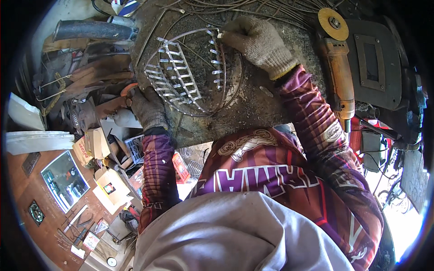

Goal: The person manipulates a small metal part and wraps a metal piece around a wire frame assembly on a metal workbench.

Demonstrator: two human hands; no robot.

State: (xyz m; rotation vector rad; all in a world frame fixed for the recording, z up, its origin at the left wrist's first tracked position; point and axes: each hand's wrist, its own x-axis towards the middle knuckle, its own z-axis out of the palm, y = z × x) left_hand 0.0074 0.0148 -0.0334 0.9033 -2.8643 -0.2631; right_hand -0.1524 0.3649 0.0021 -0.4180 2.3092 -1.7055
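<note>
A round frame of bent metal rod (195,116) lies on the worn worktable. Across it run curved strips with several short silver crosspieces (182,67), set like ladder rungs. My right hand (258,44), in a grey knit glove, is closed at the frame's upper right rim, its fingertips pinched around a small pale piece (220,35). To the left of the frame, my left hand (149,109) wears a darker glove and has its fingers curled. A curved orange piece (129,89) shows beside those fingers; what they grip is mostly hidden.
On the right lie an orange angle grinder (340,77) with a yellow disc and a dark welding mask (377,63). Loose rods (285,16) cross the table's far side. Pipes (92,31) and scrap crowd the left, above a brown board (49,198) holding tools and boxes.
</note>
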